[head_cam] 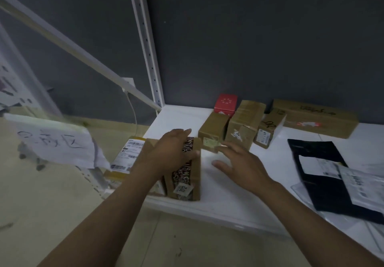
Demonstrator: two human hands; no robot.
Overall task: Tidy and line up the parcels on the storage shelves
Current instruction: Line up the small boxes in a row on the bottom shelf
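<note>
Left fingers [180, 136]: close together, near straight, laid across top of taped box [187, 181]; thumb along its right edge. Left hand [172, 152] rests on it; no clear grip. Right fingers [229, 149]: spread, relaxed, holding nothing; tips just beside small brown box [211, 130], contact unclear through blur. Right hand [243, 166] hovers above white shelf [228, 202].

Taped box stands at shelf's front left, labelled parcel [129, 154] just beside it on the left. Behind small brown box: red box [225, 102]. To its right, in a row: tall brown box [245, 121], then slim box [270, 129]. Long flat box [315, 118] against grey wall. Black mailer [320, 150] lies flat at right.
</note>
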